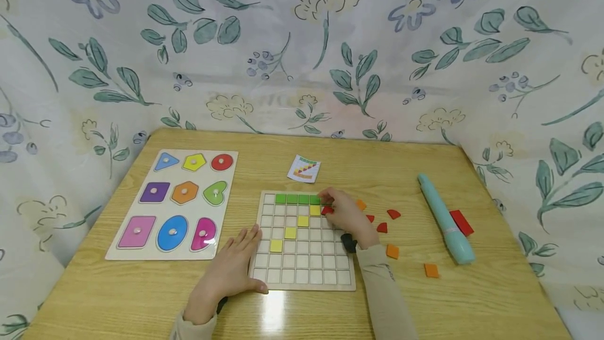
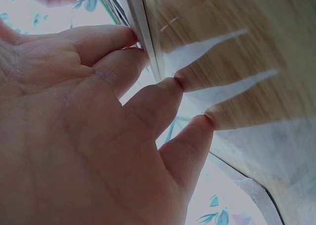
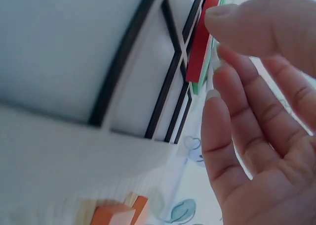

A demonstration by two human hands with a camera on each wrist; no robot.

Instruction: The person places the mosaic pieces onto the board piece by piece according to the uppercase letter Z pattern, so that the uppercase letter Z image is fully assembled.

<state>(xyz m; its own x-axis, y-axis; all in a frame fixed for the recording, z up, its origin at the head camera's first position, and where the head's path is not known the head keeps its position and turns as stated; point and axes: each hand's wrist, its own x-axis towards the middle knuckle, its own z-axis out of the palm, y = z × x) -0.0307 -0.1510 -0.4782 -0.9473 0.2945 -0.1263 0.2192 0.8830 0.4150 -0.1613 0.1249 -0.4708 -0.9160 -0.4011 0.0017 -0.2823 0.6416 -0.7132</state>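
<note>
A wooden grid board lies on the table, with a row of green squares along its top and yellow squares running diagonally. My left hand rests spread at the board's left side, its thumb at the lower left corner. In the left wrist view its fingertips touch the tabletop beside the board's edge. My right hand is over the board's upper right, pinching a red piece beside the top yellow square. Its thumb lies against the piece's edge; the fingertips behind are partly hidden.
Loose red quarter-circle pieces and orange squares lie right of the board. Farther right are a turquoise tube-shaped object and a red block. A pattern card lies behind the board, a shape puzzle at left.
</note>
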